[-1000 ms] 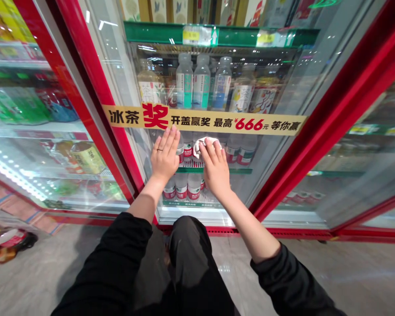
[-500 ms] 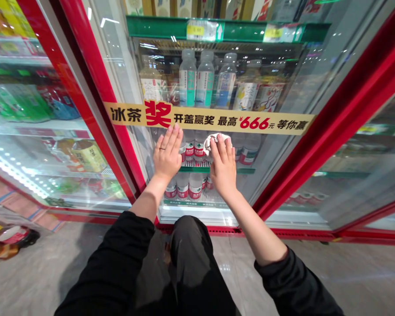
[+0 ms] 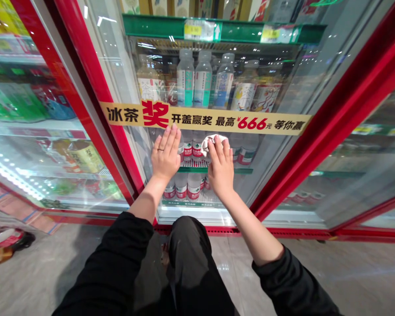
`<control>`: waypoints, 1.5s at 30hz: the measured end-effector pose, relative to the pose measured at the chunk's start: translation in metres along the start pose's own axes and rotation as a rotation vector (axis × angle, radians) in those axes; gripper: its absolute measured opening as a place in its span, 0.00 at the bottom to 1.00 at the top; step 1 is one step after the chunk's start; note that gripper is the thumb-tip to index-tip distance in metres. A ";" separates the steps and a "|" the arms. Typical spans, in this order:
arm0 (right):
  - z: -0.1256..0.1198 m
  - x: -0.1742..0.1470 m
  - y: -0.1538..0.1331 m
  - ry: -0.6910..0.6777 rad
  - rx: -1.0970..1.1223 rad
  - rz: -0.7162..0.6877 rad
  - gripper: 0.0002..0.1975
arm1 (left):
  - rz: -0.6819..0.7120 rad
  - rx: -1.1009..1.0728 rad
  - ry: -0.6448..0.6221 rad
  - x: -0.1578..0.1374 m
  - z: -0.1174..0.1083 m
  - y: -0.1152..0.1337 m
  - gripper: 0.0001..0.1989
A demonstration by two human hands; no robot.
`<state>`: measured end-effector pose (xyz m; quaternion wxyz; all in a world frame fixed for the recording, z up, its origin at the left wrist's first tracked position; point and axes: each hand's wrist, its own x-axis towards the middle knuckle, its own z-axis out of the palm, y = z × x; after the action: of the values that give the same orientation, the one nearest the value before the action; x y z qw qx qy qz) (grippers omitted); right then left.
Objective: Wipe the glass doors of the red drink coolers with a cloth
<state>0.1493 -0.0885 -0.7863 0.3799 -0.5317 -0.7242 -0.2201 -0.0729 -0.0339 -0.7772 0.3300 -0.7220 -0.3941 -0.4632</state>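
Note:
My left hand lies flat on the glass door of a drinks cooler, fingers stretched out and a ring on one of them. Its fingertips reach the lower edge of a yellow printed strip stuck across the glass. To the right, my right hand presses a crumpled white cloth against the door just under that strip. The fingers cover much of the cloth. Behind the glass, water bottles with red labels stand on the lower shelves.
Red frames border the door on both sides. More glazed coolers with drinks flank it. Soda bottles fill the shelf above the strip. On the grey tiled floor, dark bottles lie at the far left. My knee is close to the door.
The view has shifted very slightly. Both hands and the cloth keep about the same place on the glass.

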 end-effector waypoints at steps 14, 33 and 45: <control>0.005 -0.016 0.020 0.043 0.037 0.039 0.45 | -0.117 -0.081 -0.113 0.003 -0.006 0.006 0.44; 0.015 -0.012 -0.002 -0.043 -0.016 -0.067 0.37 | -0.062 -0.045 -0.098 0.003 -0.008 0.003 0.43; 0.016 -0.032 0.029 0.016 -0.055 -0.028 0.36 | -0.083 -0.059 -0.106 0.003 -0.007 0.003 0.44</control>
<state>0.1762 -0.0864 -0.8238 0.3678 -0.5302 -0.7221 -0.2495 -0.0720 -0.0405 -0.7728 0.2677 -0.7379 -0.4268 -0.4490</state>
